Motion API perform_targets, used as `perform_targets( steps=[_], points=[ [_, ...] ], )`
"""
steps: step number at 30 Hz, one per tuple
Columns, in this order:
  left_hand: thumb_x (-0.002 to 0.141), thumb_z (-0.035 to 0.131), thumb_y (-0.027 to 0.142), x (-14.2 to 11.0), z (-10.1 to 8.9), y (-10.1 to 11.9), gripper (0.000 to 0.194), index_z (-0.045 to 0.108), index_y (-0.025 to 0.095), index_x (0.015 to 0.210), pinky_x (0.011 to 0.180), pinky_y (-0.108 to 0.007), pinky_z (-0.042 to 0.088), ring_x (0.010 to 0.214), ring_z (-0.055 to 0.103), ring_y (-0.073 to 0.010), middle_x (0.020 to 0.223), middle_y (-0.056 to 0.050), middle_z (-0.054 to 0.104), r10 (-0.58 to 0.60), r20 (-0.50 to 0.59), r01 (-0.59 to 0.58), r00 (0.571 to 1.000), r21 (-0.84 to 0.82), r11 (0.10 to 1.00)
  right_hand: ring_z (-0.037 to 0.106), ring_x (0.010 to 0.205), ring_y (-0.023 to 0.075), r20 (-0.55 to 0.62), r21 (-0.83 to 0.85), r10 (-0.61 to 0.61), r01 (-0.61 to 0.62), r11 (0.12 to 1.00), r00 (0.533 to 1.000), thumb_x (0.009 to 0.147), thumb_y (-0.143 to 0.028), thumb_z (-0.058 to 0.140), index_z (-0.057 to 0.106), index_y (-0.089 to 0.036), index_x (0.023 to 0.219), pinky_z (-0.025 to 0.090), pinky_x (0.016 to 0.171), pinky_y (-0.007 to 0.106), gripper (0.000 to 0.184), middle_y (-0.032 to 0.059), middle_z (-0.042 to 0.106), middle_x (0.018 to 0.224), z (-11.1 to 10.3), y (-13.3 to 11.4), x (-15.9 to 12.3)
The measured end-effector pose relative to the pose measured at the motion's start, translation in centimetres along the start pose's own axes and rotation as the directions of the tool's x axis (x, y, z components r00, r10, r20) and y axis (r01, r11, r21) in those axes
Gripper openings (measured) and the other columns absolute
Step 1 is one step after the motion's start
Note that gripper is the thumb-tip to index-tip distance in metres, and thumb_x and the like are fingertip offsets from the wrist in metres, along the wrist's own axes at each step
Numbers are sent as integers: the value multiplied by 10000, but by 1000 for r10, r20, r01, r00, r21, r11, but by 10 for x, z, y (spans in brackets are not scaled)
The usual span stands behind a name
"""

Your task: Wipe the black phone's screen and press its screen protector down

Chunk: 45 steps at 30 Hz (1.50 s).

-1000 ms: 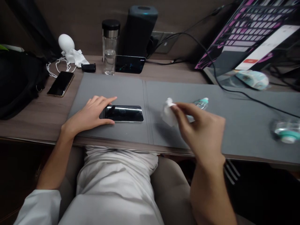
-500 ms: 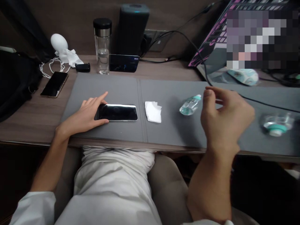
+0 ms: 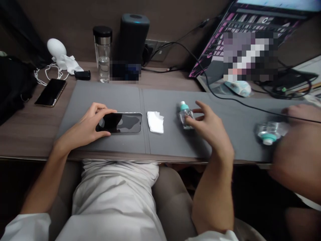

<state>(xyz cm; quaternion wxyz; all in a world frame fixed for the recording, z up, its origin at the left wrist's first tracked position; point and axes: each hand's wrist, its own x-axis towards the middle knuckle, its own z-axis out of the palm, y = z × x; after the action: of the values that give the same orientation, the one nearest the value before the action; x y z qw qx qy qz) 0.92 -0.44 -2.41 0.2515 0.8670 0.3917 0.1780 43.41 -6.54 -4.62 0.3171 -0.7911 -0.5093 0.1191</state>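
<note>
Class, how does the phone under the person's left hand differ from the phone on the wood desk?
The left hand rests on one phone, which lies on the gray desk mat, long side across; the other phone lies untouched on the wood desk, turned diagonally. Both lie flat with dark, glossy screens.

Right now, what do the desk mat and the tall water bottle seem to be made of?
The desk mat looks like matte grey felt or faux leather, with a dull surface. The tall water bottle looks like clear glass, possibly plastic, from its glossy see-through wall, with a shiny metal collar under a black cap.
</note>
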Motion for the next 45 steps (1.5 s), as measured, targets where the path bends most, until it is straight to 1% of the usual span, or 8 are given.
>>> perform_targets(
  steps=[4,9,15,22,26,36,43,45],
  points=[
    [986,785,371,0,-2,0,656,524,380,1588,1279,-508,464,1435,586,-313,1510,-52,589,-43,45,45,998,-33,998,702,996,224,31,283,-158,143,948,987,839,-300,761,520,-236,1672,588,915,425,869,177,638,1512,0,-7,-7],
    [940,846,427,0,1,-7,830,447,390,1667,1266,-506,465,1487,565,-344,1609,-57,575,-126,6,126,992,-31,992,714,1027,269,46,728,-448,278,627,893,873,-589,828,557,-392,1599,650,843,459,800,111,630,1465,14,-34,-27],
    [973,802,450,0,0,-7,771,474,310,1658,1270,-478,448,1479,561,-329,1560,-75,618,-101,50,101,994,-2,995,609,677,205,188,954,-520,-29,298,833,812,-566,789,671,-407,1451,549,467,351,669,43,671,1100,31,-78,-56],
    [970,775,341,0,2,6,635,539,328,1560,1189,-412,508,1422,620,-294,1525,-31,627,-74,16,74,997,-7,997,596,741,184,164,978,-472,-79,194,866,825,-427,827,736,-366,1326,514,420,253,513,50,637,1072,40,-96,-72],
    [984,742,328,0,9,13,706,474,364,1636,1071,-399,574,1290,697,-287,1509,-32,613,-126,-19,126,992,2,992,539,741,183,191,958,-399,-82,276,897,831,-497,753,603,-475,1504,294,282,171,690,58,598,1174,47,-95,-75],
    [960,770,352,6,20,15,692,466,255,1573,1185,-442,528,1376,672,-320,1563,-111,625,-89,-80,90,993,5,996,591,760,228,359,795,-381,-66,603,852,937,-556,560,345,-412,1698,457,416,304,804,101,620,1222,54,-95,-75],
    [959,770,347,5,16,14,633,478,287,1517,1121,-421,545,1330,688,-306,1533,-73,639,-84,-52,83,995,-21,996,557,695,194,261,851,-424,0,524,867,891,-558,691,376,-461,1581,398,381,271,764,50,614,1169,70,-87,-71],
    [955,768,329,5,17,11,660,460,277,1536,1173,-428,522,1384,655,-305,1569,-86,606,-48,-41,46,998,-47,998,591,682,189,214,800,-442,103,591,871,927,-518,684,390,-428,1577,479,430,302,719,61,654,1207,71,-88,-75]
  ],
)
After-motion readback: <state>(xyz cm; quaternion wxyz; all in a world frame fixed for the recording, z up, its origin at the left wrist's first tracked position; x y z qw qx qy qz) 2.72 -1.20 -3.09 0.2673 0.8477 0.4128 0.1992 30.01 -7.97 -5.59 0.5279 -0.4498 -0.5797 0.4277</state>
